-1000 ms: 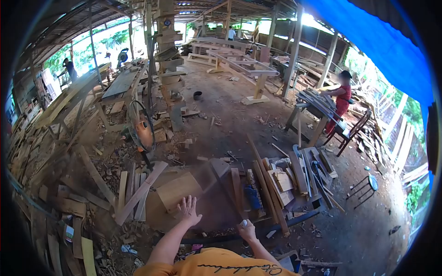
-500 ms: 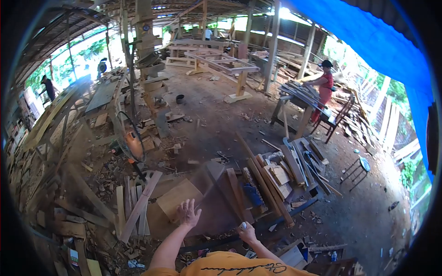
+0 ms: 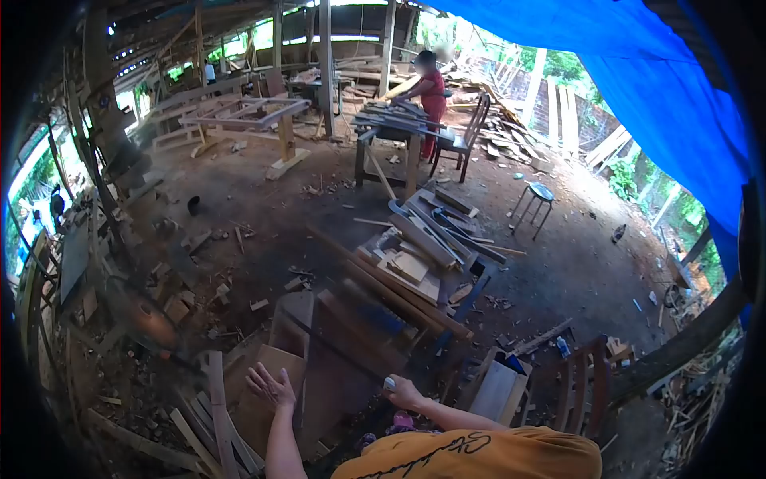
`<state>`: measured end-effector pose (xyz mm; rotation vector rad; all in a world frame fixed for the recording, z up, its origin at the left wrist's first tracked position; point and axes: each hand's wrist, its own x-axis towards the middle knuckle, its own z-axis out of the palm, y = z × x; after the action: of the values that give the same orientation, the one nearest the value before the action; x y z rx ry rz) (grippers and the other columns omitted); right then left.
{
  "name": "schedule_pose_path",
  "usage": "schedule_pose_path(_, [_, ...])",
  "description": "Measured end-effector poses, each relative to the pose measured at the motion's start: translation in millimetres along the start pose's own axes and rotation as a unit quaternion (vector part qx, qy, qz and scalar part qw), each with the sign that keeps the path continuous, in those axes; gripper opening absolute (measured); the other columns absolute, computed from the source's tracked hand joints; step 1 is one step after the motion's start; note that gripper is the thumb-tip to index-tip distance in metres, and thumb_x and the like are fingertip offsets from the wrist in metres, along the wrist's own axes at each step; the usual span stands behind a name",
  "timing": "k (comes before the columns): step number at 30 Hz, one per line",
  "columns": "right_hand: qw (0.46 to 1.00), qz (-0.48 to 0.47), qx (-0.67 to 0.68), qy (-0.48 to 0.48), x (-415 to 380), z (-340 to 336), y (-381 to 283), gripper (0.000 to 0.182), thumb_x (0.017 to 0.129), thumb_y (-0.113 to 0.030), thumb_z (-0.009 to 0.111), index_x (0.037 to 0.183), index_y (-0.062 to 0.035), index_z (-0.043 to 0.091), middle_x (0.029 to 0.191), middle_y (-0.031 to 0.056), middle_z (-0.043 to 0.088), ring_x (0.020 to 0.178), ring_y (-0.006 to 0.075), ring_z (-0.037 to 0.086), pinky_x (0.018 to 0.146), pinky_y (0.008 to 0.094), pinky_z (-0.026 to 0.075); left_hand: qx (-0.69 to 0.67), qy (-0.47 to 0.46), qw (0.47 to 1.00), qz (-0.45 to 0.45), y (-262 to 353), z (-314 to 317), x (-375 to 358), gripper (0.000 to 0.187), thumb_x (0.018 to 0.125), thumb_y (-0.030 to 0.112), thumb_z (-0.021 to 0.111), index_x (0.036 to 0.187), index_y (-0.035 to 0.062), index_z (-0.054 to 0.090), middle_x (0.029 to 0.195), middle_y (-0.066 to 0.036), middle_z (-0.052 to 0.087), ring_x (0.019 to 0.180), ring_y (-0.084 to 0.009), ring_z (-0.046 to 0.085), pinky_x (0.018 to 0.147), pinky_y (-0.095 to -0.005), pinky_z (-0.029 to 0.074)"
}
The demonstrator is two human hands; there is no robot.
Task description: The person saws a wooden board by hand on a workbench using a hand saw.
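My left hand [image 3: 273, 389] rests with spread fingers on a flat brown wooden board [image 3: 281, 362], or just over it. To its right, my right hand [image 3: 405, 393] is closed round the pale end of a long, thin dark bar [image 3: 339, 346]. The bar slants away toward the upper left, past the board. Whether it is a tool or part of a machine cannot be made out. Under both lies a dark brown flat surface [image 3: 339, 403], partly blurred. A narrow grey-brown plank [image 3: 292, 319] stands beyond the board.
Stacked planks and offcuts [image 3: 407, 267] lie ahead on the right. Long strips [image 3: 219, 415] lean at my left, near a blurred orange machine part [image 3: 155, 323]. A person in red [image 3: 431, 92] works at a bench [image 3: 391, 120]. A stool [image 3: 541, 191] stands farther right.
The view has swung to the right, so everything sits farther left. My left hand stays at the brown board, and my right hand still grips the bar's pale end.
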<state>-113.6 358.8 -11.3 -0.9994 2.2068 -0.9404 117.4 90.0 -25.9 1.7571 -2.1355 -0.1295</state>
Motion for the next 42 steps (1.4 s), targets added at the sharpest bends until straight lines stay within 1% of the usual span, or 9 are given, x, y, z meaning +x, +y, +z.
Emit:
schedule_pose_path(15, [1.000, -0.015, 0.016, 0.020, -13.0, 15.7, -7.2, 0.028, 0.084, -0.024, 0.073, 0.098, -0.0041, 0.060, 0.092, 0.0239, 0.067, 0.090, 0.0458, 0.065, 0.073, 0.0487, 0.052, 0.056, 0.039, 0.997, 0.020, 3.8, -7.0, -1.7, 0.072, 0.094, 0.053, 0.053, 0.151, 0.0127, 0.036, 0.156, -0.020, 0.030, 0.142, -0.0420, 0.026, 0.114, -0.0575, 0.022])
schedule_pose_path(23, [1.000, -0.006, 0.012, 0.012, -12.4, 14.2, -5.6, 0.031, 0.084, -0.023, 0.073, 0.100, -0.0029, 0.056, 0.093, 0.0258, 0.067, 0.094, 0.0464, 0.064, 0.076, 0.0484, 0.053, 0.032, -0.050, 0.998, 0.014, 11.8, -24.4, -6.2, 0.080, 0.093, 0.059, 0.050, 0.154, 0.0114, 0.030, 0.158, -0.027, 0.022, 0.146, -0.0477, 0.017, 0.116, -0.0613, 0.015])
schedule_pose_path(29, [0.999, 0.029, 0.011, -0.008, -10.6, 22.8, 2.6, 0.037, 0.086, -0.023, 0.073, 0.117, -0.0070, 0.061, 0.105, 0.0229, 0.069, 0.102, 0.0419, 0.066, 0.084, 0.0458, 0.054, 0.042, -0.034, 0.995, 0.081, 6.3, -14.0, -13.8, 0.084, 0.091, 0.063, 0.049, 0.155, 0.0130, 0.027, 0.160, -0.026, 0.017, 0.146, -0.0503, 0.011, 0.115, -0.0636, 0.012])
schedule_pose_path(30, [0.999, 0.029, 0.011, -0.009, -11.9, 23.3, 0.2, 0.037, 0.086, -0.023, 0.073, 0.117, -0.0070, 0.061, 0.105, 0.0229, 0.069, 0.102, 0.0419, 0.066, 0.084, 0.0458, 0.054, 0.046, -0.054, 0.994, 0.088, 8.7, -20.4, -15.4, 0.084, 0.091, 0.064, 0.047, 0.155, 0.0130, 0.028, 0.160, -0.026, 0.017, 0.146, -0.0510, 0.010, 0.115, -0.0629, 0.011])
schedule_pose_path(32, [1.000, 0.000, 0.025, 0.016, -14.7, 23.6, -3.6, 0.030, 0.086, -0.024, 0.073, 0.100, -0.0031, 0.057, 0.094, 0.0252, 0.067, 0.095, 0.0455, 0.065, 0.077, 0.0467, 0.053, 0.032, -0.059, 0.992, 0.105, 8.5, -24.5, -16.3, 0.083, 0.091, 0.063, 0.049, 0.154, 0.0124, 0.029, 0.160, -0.026, 0.018, 0.147, -0.0503, 0.009, 0.116, -0.0624, 0.010])
schedule_pose_path(36, [0.999, -0.005, 0.026, 0.022, -18.7, 23.2, -11.3, 0.030, 0.086, -0.023, 0.073, 0.102, -0.0033, 0.058, 0.095, 0.0252, 0.067, 0.095, 0.0452, 0.065, 0.077, 0.0461, 0.053, -0.014, -0.072, 0.983, 0.167, -2.4, -30.5, -27.5, 0.081, 0.090, 0.060, 0.053, 0.152, 0.0123, 0.034, 0.159, -0.023, 0.022, 0.148, -0.0454, 0.012, 0.116, -0.0616, 0.011])
schedule_pose_path(39, [1.000, 0.029, 0.012, 0.006, -17.4, 20.6, -16.4, 0.030, 0.085, -0.022, 0.074, 0.103, -0.0037, 0.059, 0.096, 0.0253, 0.067, 0.095, 0.0454, 0.065, 0.076, 0.0453, 0.053, -0.028, -0.094, 0.981, 0.168, -18.5, -35.4, -40.5, 0.080, 0.090, 0.056, 0.057, 0.152, 0.0127, 0.034, 0.158, -0.022, 0.025, 0.148, -0.0417, 0.016, 0.115, -0.0622, 0.014])
schedule_pose_path(40, [1.000, -0.007, 0.011, 0.022, -16.0, 18.9, -16.7, 0.029, 0.084, -0.021, 0.074, 0.102, -0.0039, 0.059, 0.094, 0.0253, 0.067, 0.094, 0.0458, 0.064, 0.074, 0.0452, 0.053, -0.025, -0.100, 0.983, 0.150, -21.2, -39.6, -45.1, 0.080, 0.090, 0.056, 0.057, 0.152, 0.0127, 0.034, 0.158, -0.022, 0.025, 0.148, -0.0417, 0.016, 0.115, -0.0622, 0.014])
schedule_pose_path(42, [0.998, -0.026, 0.051, 0.035, -15.7, 22.8, -10.1, 0.026, 0.082, -0.019, 0.075, 0.097, -0.0042, 0.060, 0.087, 0.0246, 0.066, 0.089, 0.0477, 0.063, 0.071, 0.0457, 0.052, -0.050, -0.028, 0.998, 0.026, -31.6, -45.5, -55.5, 0.080, 0.089, 0.053, 0.061, 0.152, 0.0128, 0.033, 0.157, -0.022, 0.027, 0.146, -0.0413, 0.022, 0.113, -0.0644, 0.017])
